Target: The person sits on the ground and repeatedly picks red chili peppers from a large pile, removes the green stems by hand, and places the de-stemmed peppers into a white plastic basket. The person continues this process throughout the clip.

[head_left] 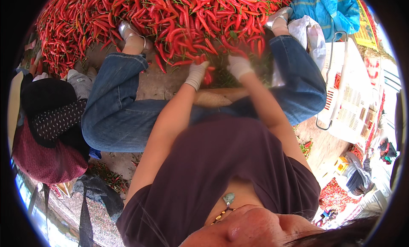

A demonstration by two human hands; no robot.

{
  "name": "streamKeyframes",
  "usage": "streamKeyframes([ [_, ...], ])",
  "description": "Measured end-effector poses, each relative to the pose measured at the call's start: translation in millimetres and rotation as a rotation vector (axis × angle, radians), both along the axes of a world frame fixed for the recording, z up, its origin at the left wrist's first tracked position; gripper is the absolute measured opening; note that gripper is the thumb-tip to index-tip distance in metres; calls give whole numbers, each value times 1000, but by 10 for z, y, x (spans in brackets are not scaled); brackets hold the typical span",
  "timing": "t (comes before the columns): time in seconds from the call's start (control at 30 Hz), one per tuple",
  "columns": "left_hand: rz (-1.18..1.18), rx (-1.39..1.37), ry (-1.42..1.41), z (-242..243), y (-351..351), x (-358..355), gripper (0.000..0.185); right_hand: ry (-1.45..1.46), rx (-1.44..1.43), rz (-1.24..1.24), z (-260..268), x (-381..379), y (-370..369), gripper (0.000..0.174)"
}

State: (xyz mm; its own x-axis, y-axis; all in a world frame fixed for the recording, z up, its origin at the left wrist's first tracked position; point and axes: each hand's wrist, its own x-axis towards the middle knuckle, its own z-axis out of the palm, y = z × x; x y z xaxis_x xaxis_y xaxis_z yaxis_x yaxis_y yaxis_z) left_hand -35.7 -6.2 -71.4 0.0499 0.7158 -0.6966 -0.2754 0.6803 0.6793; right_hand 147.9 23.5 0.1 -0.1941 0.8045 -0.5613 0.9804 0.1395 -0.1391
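A big heap of red chili peppers point(179, 10) with green stems spreads in front of me, between and beyond my feet. White fabric gloves cover both of my hands. My left hand point(197, 73) is low over the ground at the near edge of the heap, its fingers closed around red chili peppers point(208, 77). To its right, my right hand point(239, 66) is blurred by motion beside a red chili point(235, 50); whether it grips that chili is unclear. Loose chilies point(160, 63) lie on the ground left of my hands.
On my right stand a white plastic crate point(351, 103) with a metal handle, a white plastic bag point(308, 33), a blue woven sack point(326, 14) and a yellow crate point(364, 29). A person in a black hat point(48, 95) sits close on my left. Another person point(358, 180) is farther off at right.
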Motion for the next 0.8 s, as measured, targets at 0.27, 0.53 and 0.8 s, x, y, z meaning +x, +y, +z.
streamKeyframes([
  [0.27, 195, -139, -119, 197, 25, -75, 29, 166, 169, -132, -282, -592, 460, 47],
  [0.53, 166, 29, -110, 435, 51, 13, 24, 602, 188, -413, -386, -376, 377, 44],
  [0.8, -45, 90, -262, 744, -1, 266, 29, 1146, 46, -862, 87, -313, 5, 35],
])
